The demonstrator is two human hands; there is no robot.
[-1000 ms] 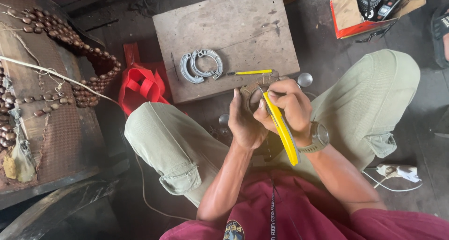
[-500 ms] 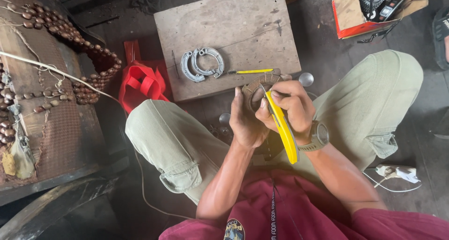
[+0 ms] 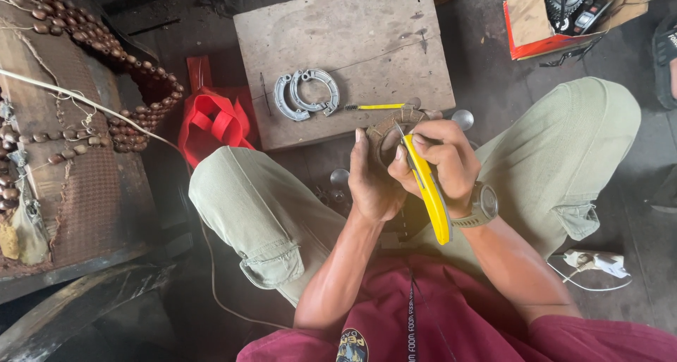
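Note:
I sit with knees apart over a low wooden board [image 3: 338, 45]. My left hand [image 3: 371, 182] grips a curved brown brake shoe [image 3: 390, 124] held upright between my knees. My right hand [image 3: 441, 161] is closed on a yellow utility knife [image 3: 427, 193], its blade tip touching the shoe's inner edge. On the board lie two grey metal brake shoes [image 3: 305, 94], nested together, and a thin yellow-handled tool [image 3: 376, 107] just right of them.
A red plastic bag [image 3: 211, 119] lies left of the board. Strings of brown beads [image 3: 106, 66] hang over a rusty mesh surface at the left. An orange box of parts [image 3: 564, 16] stands top right. A white plug [image 3: 596, 261] and cord lie by my right thigh.
My hands have stayed together on the brown shoe, with the knife shifting only slightly along it. Nothing else has moved.

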